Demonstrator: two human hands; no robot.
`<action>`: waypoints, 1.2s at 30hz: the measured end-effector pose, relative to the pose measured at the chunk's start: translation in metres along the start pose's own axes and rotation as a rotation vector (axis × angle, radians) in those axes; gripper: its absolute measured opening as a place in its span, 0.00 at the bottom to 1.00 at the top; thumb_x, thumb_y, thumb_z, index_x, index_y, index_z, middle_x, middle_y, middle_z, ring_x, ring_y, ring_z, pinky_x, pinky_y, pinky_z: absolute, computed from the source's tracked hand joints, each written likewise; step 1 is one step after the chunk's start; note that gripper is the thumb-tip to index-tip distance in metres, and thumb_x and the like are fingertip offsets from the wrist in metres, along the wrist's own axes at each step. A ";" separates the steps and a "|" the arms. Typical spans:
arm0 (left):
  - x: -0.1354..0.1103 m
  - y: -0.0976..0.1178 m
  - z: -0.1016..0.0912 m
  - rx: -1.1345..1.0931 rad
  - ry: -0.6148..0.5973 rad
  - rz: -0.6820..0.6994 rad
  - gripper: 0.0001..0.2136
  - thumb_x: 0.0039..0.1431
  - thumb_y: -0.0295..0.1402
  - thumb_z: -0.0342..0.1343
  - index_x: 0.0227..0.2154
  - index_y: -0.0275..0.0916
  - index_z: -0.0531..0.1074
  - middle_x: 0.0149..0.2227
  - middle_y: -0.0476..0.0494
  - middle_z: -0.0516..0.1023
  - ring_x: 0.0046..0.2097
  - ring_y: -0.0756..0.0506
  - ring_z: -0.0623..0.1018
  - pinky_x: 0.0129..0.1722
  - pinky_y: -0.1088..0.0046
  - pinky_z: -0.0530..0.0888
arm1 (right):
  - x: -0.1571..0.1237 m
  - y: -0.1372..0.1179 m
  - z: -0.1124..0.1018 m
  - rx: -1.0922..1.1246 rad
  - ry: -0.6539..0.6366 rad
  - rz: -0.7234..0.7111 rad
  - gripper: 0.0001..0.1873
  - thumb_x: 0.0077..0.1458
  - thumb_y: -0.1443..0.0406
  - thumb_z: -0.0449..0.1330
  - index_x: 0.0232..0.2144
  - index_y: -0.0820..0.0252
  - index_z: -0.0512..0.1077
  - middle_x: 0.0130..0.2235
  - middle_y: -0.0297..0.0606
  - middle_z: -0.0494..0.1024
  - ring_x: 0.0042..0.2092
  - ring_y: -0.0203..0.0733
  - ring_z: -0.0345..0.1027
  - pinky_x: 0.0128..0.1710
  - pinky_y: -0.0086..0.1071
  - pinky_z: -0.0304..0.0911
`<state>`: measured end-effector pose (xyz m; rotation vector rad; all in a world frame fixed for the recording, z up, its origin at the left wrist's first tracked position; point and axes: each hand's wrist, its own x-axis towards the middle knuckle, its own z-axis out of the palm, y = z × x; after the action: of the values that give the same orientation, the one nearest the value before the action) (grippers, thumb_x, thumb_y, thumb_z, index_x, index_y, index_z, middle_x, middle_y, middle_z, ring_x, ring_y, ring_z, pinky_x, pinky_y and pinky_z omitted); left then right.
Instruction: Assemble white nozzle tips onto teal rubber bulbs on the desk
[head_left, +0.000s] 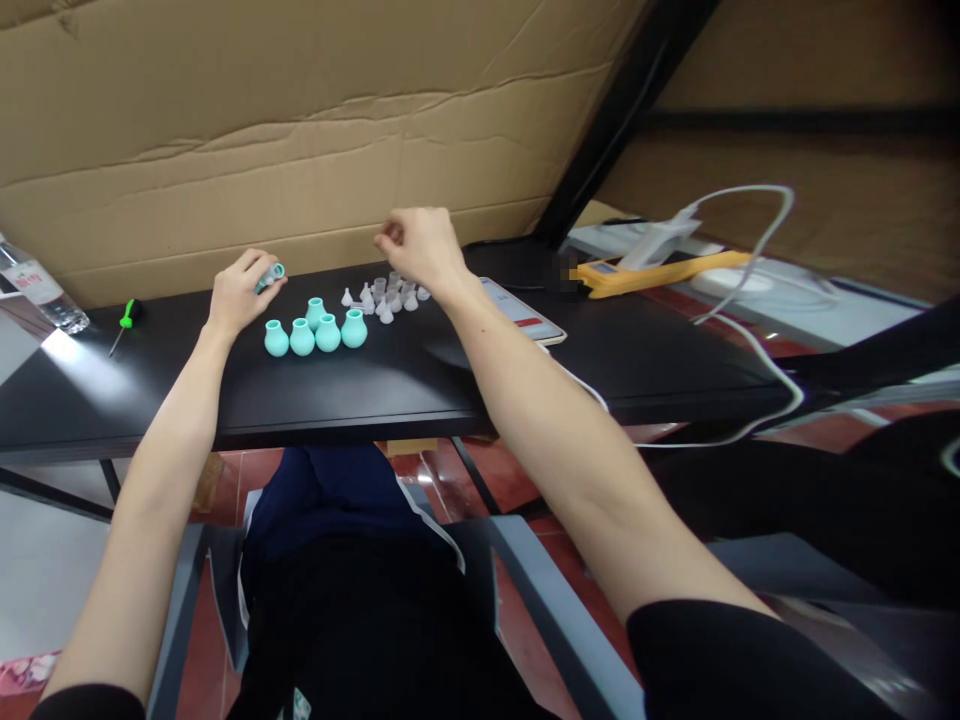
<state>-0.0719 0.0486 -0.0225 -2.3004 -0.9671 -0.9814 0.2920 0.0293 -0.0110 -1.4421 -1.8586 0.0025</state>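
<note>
My left hand [241,290] is closed around a teal bulb [279,271], its round mouth turned to the right and most of its body hidden by the fingers. Several more teal bulbs [328,333] stand mouth up on the black table just right of that hand. Behind them lies a cluster of small clear plastic pieces [386,312], some shaped like little funnels. Above this cluster hovers my right hand [420,245], fingers curled together; whether anything is between them is hidden.
A tablet or phone [525,318] with a white cable lies right of my right hand. At the left are a green-and-black screwdriver [127,318] and a water bottle [41,288]. A cardboard wall [300,130] rises behind the table [360,395]. A yellow device [637,275] sits far right.
</note>
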 end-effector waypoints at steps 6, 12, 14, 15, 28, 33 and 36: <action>0.009 0.006 -0.009 0.083 -0.050 0.100 0.15 0.77 0.36 0.63 0.61 0.43 0.86 0.62 0.29 0.90 0.59 0.31 0.90 0.59 0.51 0.85 | -0.007 -0.040 0.017 0.193 0.053 -0.451 0.13 0.79 0.54 0.65 0.55 0.50 0.85 0.51 0.48 0.89 0.59 0.67 0.80 0.71 0.69 0.72; 0.018 0.020 -0.017 0.031 -0.118 0.150 0.19 0.82 0.43 0.60 0.66 0.42 0.83 0.66 0.26 0.88 0.65 0.29 0.88 0.66 0.46 0.83 | -0.025 -0.077 0.028 0.158 -0.001 -0.619 0.19 0.77 0.54 0.70 0.63 0.54 0.80 0.57 0.52 0.86 0.62 0.68 0.76 0.70 0.69 0.71; 0.019 0.024 -0.016 0.012 -0.107 0.173 0.21 0.84 0.47 0.59 0.68 0.41 0.81 0.66 0.25 0.87 0.66 0.29 0.88 0.66 0.47 0.83 | -0.027 -0.081 0.028 0.154 0.016 -0.628 0.20 0.76 0.55 0.71 0.64 0.54 0.79 0.57 0.51 0.85 0.62 0.67 0.75 0.70 0.69 0.71; 0.019 0.025 -0.016 0.002 -0.100 0.178 0.23 0.84 0.49 0.59 0.68 0.40 0.79 0.66 0.25 0.87 0.66 0.28 0.88 0.67 0.47 0.83 | -0.028 -0.082 0.028 0.154 0.028 -0.631 0.20 0.76 0.56 0.71 0.65 0.53 0.79 0.57 0.51 0.85 0.62 0.67 0.74 0.70 0.69 0.71; 0.017 0.024 -0.010 -0.110 -0.090 0.118 0.25 0.83 0.59 0.58 0.66 0.46 0.73 0.63 0.32 0.89 0.59 0.33 0.90 0.66 0.46 0.87 | -0.033 -0.089 0.029 0.112 0.044 -0.710 0.16 0.82 0.60 0.59 0.64 0.50 0.83 0.59 0.50 0.84 0.62 0.65 0.72 0.67 0.66 0.71; 0.021 0.025 -0.010 -0.102 -0.092 0.153 0.23 0.86 0.57 0.54 0.69 0.49 0.73 0.66 0.33 0.88 0.69 0.31 0.89 0.72 0.35 0.83 | -0.035 -0.094 0.026 0.095 0.019 -0.675 0.16 0.84 0.58 0.58 0.63 0.48 0.83 0.60 0.50 0.83 0.62 0.64 0.75 0.68 0.63 0.74; 0.023 0.029 -0.010 -0.106 -0.090 0.147 0.27 0.87 0.61 0.50 0.71 0.49 0.72 0.68 0.30 0.87 0.72 0.29 0.87 0.74 0.36 0.82 | -0.035 -0.095 0.028 0.105 0.010 -0.668 0.17 0.85 0.58 0.55 0.61 0.52 0.81 0.60 0.52 0.83 0.63 0.64 0.76 0.67 0.58 0.76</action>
<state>-0.0435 0.0330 -0.0023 -2.4828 -0.7837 -0.8944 0.2004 -0.0216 -0.0091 -0.6970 -2.2098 -0.2286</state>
